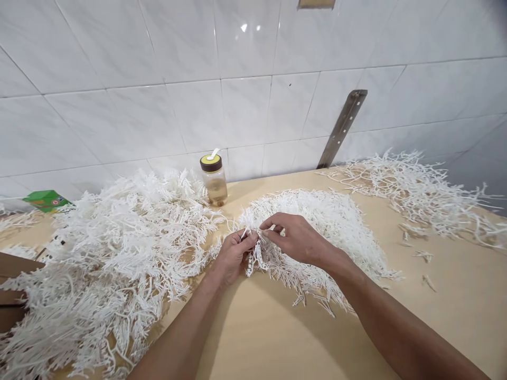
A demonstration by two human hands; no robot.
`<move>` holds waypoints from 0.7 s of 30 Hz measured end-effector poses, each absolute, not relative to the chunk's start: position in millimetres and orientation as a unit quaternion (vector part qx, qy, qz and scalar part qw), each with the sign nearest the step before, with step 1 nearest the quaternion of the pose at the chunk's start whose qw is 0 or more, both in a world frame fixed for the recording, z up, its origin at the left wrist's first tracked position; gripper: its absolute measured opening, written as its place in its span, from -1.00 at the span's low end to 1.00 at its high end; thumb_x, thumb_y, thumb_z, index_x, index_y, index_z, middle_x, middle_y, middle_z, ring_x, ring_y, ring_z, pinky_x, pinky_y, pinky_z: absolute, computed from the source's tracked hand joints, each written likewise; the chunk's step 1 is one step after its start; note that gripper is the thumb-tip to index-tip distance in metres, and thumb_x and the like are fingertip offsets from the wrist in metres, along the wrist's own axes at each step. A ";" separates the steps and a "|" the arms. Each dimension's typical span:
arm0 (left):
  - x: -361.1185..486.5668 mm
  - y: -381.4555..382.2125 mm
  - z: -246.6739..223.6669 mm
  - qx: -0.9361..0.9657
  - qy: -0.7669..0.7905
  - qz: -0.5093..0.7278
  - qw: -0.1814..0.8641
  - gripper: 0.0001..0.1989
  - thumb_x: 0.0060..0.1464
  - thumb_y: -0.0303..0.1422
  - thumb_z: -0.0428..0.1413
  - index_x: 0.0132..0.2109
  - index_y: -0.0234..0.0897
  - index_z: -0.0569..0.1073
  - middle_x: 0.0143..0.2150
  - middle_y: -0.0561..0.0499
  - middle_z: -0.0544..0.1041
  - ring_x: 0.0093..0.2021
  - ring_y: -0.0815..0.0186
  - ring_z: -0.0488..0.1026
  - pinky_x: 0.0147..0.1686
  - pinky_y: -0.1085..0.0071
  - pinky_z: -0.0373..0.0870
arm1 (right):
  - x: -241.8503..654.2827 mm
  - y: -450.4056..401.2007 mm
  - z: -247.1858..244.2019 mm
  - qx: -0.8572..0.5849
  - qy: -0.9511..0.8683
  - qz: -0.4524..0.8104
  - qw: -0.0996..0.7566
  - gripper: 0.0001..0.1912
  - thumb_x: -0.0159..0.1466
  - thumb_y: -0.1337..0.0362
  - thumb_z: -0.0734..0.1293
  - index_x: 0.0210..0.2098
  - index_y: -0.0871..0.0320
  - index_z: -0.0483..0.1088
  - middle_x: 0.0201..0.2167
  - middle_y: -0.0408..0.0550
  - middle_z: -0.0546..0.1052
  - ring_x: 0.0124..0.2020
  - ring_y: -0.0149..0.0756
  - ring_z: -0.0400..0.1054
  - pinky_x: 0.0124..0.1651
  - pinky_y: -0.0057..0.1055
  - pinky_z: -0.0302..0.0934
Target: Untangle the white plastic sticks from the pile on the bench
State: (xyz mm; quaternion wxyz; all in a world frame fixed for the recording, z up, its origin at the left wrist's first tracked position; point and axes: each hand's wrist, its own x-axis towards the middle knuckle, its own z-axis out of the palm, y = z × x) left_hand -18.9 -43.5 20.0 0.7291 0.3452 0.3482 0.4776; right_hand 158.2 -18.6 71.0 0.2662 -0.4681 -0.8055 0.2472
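Note:
My left hand [234, 254] is closed, thumb and fingers pinching a small white branched sprig [256, 258] whose strands hang below the fingertips. A dark bit shows between its thumb and finger, too small to name. From the right, my right hand [291, 236] pinches at the top of the same sprig with thumb and forefinger. Both hands meet at the left edge of a dense heap of short white sprigs [317, 211]. To the left spreads a larger, taller pile of white branched sprigs [130, 237].
A clear bottle [216, 184] with a dark and yellow lid, partly filled, stands by the wall. Looser white branches [420, 190] lie at the right. A green box [46, 200] and brown cardboard [13, 272] are at far left. A perforated metal strip [343, 129] leans on the tiled wall.

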 end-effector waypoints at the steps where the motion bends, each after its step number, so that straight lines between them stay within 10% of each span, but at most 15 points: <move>1: -19.1 -43.2 19.4 0.345 0.348 0.480 0.728 -0.66 -0.12 -0.18 0.35 -0.34 -0.33 0.47 -0.48 0.03 0.44 -0.50 0.39 0.38 -0.47 0.47 0.34 | 155.8 -19.7 70.7 -0.463 -0.802 0.260 0.273 -0.82 0.25 0.29 0.27 -0.25 0.08 0.52 -0.23 -0.07 0.58 -0.29 -0.29 0.43 -0.19 -0.32 0.26; 21: -12.7 -43.6 10.9 0.358 0.408 0.521 0.659 -0.64 -0.10 -0.13 0.32 -0.38 -0.33 0.44 -0.54 0.08 0.40 -0.56 0.43 0.33 -0.55 0.50 0.27 | 140.2 -27.5 59.3 -0.529 -0.790 0.195 0.243 -0.81 0.31 0.31 0.21 -0.38 0.16 0.42 -0.40 -0.08 0.51 -0.37 -0.33 0.36 -0.32 -0.41 0.14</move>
